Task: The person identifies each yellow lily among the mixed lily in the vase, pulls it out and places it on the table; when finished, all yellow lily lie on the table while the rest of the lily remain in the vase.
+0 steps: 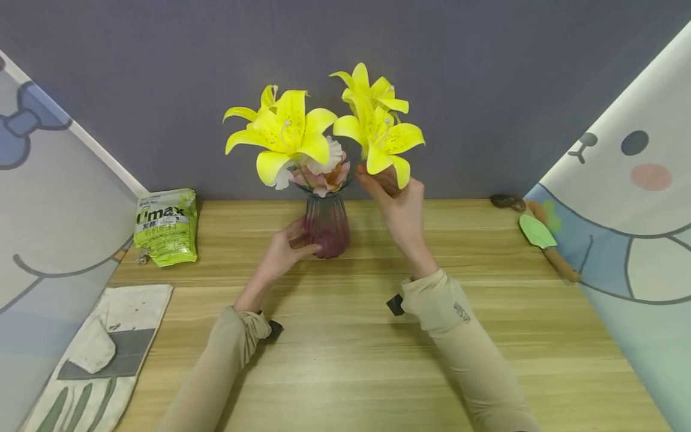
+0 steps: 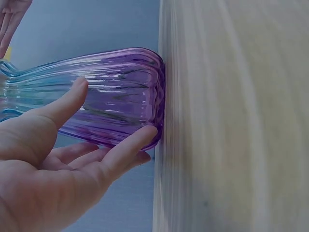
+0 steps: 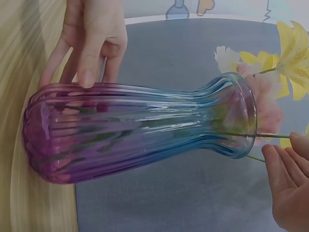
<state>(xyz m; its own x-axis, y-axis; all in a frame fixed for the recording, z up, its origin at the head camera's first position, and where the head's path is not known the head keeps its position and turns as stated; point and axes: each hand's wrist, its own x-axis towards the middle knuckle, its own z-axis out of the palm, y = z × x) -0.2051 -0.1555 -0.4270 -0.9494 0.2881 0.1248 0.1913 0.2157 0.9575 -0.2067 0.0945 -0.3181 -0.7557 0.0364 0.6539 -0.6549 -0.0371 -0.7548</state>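
A ribbed glass vase (image 1: 328,223), tinted purple below and blue toward its neck, stands upright on the table. My left hand (image 1: 282,249) holds its lower left side, thumb in front and fingers around the side. Pink and white flowers (image 1: 324,174) fill the mouth, with yellow lilies (image 1: 288,135) leaning out to the left. At the right of the rim, my right hand (image 1: 403,207) pinches the green stem (image 3: 271,136) of another yellow lily spray (image 1: 380,135). This stem reaches into the vase mouth in the right wrist view, and more stems show through the glass.
A green bag (image 1: 166,228) labelled Umax stands at the back left, with gardening gloves (image 1: 102,354) in front. At the right edge lies a small trowel (image 1: 538,231) with a wooden handle, near dark stones (image 1: 504,202). A grey wall (image 1: 486,108) rises close behind the vase.
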